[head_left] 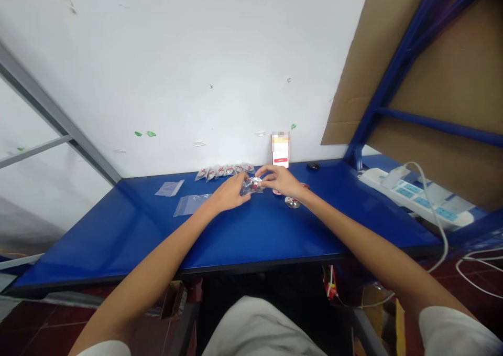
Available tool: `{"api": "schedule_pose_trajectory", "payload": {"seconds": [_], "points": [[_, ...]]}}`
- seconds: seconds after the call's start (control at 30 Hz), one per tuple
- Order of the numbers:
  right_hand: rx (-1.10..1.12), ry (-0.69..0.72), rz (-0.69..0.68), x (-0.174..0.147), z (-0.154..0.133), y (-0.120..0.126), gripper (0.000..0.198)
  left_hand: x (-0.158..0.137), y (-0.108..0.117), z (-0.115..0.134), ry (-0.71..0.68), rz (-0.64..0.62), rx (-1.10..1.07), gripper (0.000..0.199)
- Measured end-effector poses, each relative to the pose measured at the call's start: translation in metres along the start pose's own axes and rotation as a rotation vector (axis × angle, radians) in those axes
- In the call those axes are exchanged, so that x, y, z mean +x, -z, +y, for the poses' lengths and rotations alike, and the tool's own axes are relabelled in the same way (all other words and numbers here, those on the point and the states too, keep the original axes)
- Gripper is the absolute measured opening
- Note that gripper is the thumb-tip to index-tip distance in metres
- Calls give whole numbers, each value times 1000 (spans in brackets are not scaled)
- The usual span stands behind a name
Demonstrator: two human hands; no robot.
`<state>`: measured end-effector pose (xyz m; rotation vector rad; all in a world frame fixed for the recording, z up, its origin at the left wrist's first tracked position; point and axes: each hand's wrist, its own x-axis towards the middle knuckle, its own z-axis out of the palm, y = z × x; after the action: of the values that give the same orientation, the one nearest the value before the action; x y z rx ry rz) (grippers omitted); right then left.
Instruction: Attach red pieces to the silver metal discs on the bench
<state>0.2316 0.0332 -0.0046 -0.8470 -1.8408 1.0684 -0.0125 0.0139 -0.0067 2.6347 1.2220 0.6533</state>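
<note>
My left hand (pixel 232 192) is closed on a clear plastic bag (pixel 246 189) over the middle of the blue table. From the right, my right hand (pixel 280 180) pinches a shiny round metal disc with a red mark (pixel 256 182), which is at the bag or partly inside it; I cannot tell which. Beneath my right wrist lies another shiny metal disc (pixel 292 203), with further red-marked pieces partly hidden by the hand. Flat clear bags lie to the left, one near my left forearm (pixel 190 205) and a smaller one (pixel 170 189) farther off.
Along the wall stands a row of several filled bags with red marks (pixel 223 171). A phone (pixel 280 150) leans on the wall, and a small black object (pixel 313 165) lies right of it. At the right are a white power strip (pixel 416 196) with cables and a blue metal frame (pixel 387 94).
</note>
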Motion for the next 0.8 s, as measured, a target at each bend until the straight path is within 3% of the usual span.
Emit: {"api": "schedule_pose_trajectory", "payload": {"seconds": [0.23,0.53,0.8], "points": [[-146,177,57,-4,4,-12,29,0,-2,2,-18,33,-14,40],[-448,456,-51,-11,-10,-4,14,0,1,1,30,-21,-212,38],[-415,422,-193,-18,-22,-6,18,0,3,5,-1,-165,-420,25]]}}
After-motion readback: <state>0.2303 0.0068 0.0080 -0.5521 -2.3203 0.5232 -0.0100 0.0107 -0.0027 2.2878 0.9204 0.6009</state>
